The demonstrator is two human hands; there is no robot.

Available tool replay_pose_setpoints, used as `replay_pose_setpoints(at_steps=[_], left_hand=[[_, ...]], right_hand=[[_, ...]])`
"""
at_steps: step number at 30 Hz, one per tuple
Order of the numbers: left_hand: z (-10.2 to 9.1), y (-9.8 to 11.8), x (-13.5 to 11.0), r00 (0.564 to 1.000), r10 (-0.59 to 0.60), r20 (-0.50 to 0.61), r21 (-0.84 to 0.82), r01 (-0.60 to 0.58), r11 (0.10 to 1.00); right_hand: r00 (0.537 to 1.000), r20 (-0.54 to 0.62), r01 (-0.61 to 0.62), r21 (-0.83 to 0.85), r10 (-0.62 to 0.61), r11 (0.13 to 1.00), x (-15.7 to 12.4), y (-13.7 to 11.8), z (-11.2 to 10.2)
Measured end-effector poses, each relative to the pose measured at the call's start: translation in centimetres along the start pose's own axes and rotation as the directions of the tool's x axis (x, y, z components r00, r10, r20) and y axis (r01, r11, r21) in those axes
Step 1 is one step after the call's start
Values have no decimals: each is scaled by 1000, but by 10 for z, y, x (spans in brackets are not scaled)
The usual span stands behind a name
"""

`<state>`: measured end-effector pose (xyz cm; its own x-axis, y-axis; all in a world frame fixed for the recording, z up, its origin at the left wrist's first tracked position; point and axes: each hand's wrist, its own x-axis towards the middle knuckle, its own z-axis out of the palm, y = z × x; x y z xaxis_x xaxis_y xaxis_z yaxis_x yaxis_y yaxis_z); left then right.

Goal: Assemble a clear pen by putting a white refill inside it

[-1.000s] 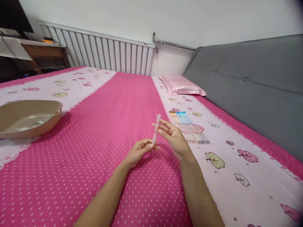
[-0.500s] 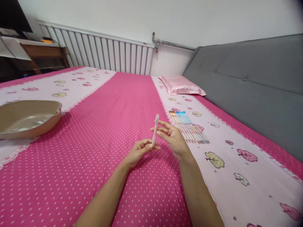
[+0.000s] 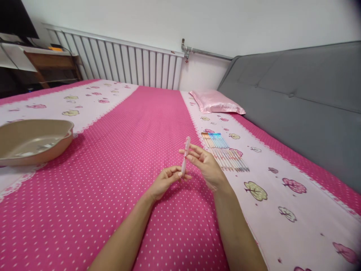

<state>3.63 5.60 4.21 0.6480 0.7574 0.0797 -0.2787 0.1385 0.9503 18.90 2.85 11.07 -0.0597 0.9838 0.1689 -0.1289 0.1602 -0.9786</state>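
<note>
A pale pink pen (image 3: 185, 152) stands nearly upright between both hands above the pink dotted bedsheet (image 3: 113, 180). My left hand (image 3: 166, 181) pinches its lower end with curled fingers. My right hand (image 3: 205, 165) holds the pen's middle between thumb and fingertips, the other fingers loosely spread. Just right of the hands, a row of several pens (image 3: 225, 151) with blue and orange caps lies side by side on the sheet's pale printed band.
A shallow beige tub (image 3: 31, 141) sits on the bed at the left. A pink satin pillow (image 3: 216, 102) lies at the far end by the grey padded headboard (image 3: 296, 101). A white radiator (image 3: 118, 62) lines the far wall.
The pen and my right hand's fingers have shifted very slightly; otherwise both hands stay in the same place.
</note>
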Motion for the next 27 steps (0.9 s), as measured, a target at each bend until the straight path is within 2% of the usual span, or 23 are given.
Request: replay_pose_setpoints(at_steps=[3, 11, 15, 22, 27], left_hand=[[1, 1, 0, 1000, 4, 5, 5, -4, 1000], [2, 3, -1, 1000, 8, 7, 38, -8, 999], [2, 2, 0, 1000, 7, 8, 43, -8, 999], [1, 2, 0, 1000, 0, 19, 11, 0, 1000], [1, 2, -1, 1000, 7, 17, 9, -7, 1000]], right_hand=[[1000, -1, -5, -3, 5, 1000, 0, 0, 0], [987, -148, 37, -189, -66, 981, 2, 8, -2], [991, -122, 26, -188, -50, 982, 1, 4, 0], [998, 42, -43, -11, 43, 999, -2, -5, 1], [999, 31, -35, -9, 35, 999, -2, -2, 0]])
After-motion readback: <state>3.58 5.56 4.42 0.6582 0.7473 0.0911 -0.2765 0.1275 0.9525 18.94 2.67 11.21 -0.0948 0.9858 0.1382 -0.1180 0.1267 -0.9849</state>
